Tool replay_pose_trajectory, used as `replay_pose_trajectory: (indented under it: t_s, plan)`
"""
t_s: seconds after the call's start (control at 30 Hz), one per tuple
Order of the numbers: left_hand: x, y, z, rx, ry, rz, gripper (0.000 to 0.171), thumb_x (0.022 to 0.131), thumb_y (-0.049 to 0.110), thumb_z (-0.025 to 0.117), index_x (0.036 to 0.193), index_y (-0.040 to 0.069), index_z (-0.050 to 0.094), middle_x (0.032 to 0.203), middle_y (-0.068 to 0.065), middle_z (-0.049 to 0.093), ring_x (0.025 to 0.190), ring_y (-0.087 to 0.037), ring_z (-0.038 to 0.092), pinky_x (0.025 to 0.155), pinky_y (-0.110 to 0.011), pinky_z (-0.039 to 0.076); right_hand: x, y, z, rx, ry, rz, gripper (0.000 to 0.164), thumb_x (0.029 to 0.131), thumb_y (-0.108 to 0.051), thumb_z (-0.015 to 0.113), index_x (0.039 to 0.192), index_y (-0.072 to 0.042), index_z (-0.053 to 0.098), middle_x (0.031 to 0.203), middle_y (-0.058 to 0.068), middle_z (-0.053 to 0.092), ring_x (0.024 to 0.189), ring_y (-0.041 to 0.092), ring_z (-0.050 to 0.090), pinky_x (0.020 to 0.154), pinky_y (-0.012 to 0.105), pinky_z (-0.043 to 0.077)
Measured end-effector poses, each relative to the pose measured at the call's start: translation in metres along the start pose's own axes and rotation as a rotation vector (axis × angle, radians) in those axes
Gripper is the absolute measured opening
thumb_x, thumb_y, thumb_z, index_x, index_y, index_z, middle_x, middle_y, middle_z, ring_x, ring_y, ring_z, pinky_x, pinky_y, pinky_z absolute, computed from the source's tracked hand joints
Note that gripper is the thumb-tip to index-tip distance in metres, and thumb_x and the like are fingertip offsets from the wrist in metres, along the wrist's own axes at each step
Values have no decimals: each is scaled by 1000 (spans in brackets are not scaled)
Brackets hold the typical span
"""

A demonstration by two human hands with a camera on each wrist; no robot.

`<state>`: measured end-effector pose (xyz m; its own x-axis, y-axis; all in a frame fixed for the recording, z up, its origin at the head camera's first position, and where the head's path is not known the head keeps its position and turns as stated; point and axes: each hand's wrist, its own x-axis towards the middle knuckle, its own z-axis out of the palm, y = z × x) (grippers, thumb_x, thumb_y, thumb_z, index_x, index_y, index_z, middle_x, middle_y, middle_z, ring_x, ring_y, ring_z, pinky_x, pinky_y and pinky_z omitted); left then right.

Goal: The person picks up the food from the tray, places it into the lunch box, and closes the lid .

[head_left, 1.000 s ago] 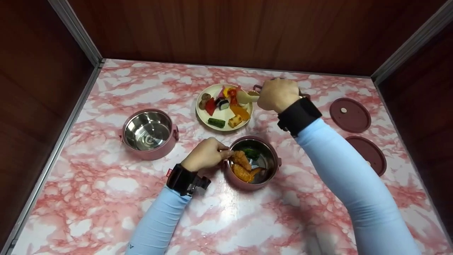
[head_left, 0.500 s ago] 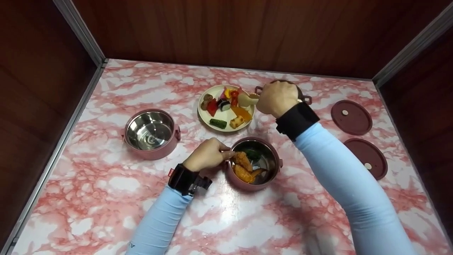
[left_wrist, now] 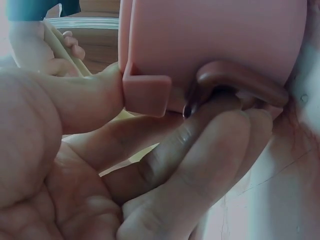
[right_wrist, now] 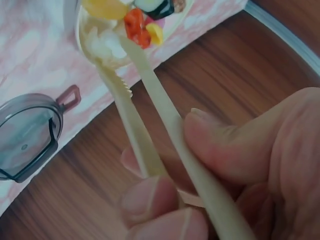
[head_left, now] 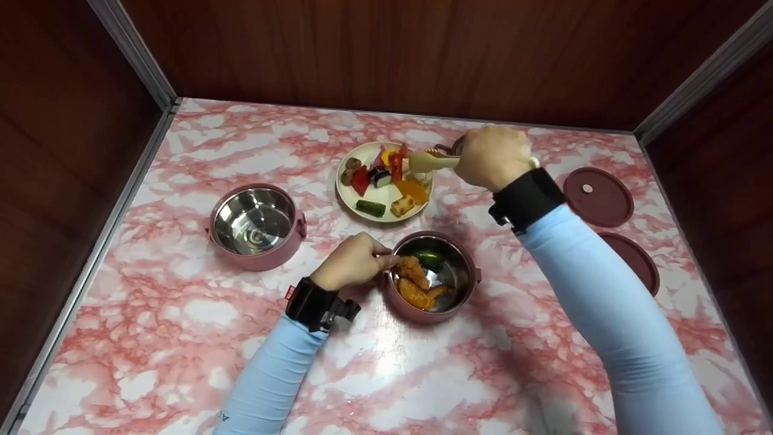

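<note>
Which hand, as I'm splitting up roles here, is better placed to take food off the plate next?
Probably the right hand: it holds tongs reaching over the plate, while the left hand grips a pink lunch pot.

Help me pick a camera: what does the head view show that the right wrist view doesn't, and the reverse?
Only the head view shows the left hand, golden-brown food in the pink container, another pink container and two dark red lids. Only the right wrist view shows the thumb and fingertips on the tongs. Both share the right hand, tongs and plate.
</note>
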<state>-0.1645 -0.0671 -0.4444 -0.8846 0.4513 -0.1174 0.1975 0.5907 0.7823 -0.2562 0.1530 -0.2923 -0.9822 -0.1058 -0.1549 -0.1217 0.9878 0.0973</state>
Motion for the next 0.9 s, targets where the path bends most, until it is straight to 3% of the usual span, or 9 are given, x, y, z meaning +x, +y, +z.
replay_pose_trajectory:
  t_s: [0.17, 0.33, 0.47, 0.6, 0.77, 0.9]
  plan:
    - [-1, 0, 1, 1, -2, -11, 32, 95, 34, 68, 73, 13, 77, 51, 8, 51, 49, -10, 44, 53, -27, 37, -7, 20, -10, 32, -12, 14, 31, 83, -36, 59, 96, -8, 68, 92, 21, 65, 83, 41, 61, 59, 54, 48]
    - [0, 2, 1, -15, -12, -30, 32, 95, 33, 68, 71, 15, 76, 52, 6, 54, 49, -10, 46, 53, -27, 39, -22, 48, -36, 32, -64, 27, 31, 87, -34, 54, 93, -7, 67, 102, 26, 64, 88, 44, 61, 59, 55, 47]
    - [1, 2, 0, -10, -15, -28, 32, 95, 33, 67, 72, 14, 76, 52, 6, 52, 49, -9, 45, 52, -27, 38, -44, 77, -60, 5, -83, -64, 31, 92, -38, 56, 107, -20, 76, 100, 18, 67, 85, 35, 60, 54, 50, 45]
    - [1, 2, -1, 8, -16, -19, 30, 95, 33, 67, 76, 13, 78, 51, 8, 48, 49, -9, 44, 52, -27, 37, -67, 97, -77, -68, -117, -179, 31, 94, -38, 59, 120, -27, 73, 88, 8, 68, 75, 27, 58, 49, 43, 42]
    - [1, 1, -1, -1, -22, -18, 27, 96, 31, 67, 81, 12, 79, 52, 8, 48, 51, -10, 44, 54, -27, 37, -91, 104, -81, -156, -165, -270, 27, 94, -42, 61, 117, -35, 74, 73, -1, 61, 63, 20, 52, 46, 39, 39]
    - [1, 0, 0, 2, -22, -22, 28, 95, 32, 68, 79, 12, 78, 53, 8, 51, 52, -10, 46, 55, -28, 39, -107, 96, -72, -183, -227, -265, 22, 94, -45, 61, 110, -40, 74, 81, -2, 65, 70, 20, 58, 49, 45, 43]
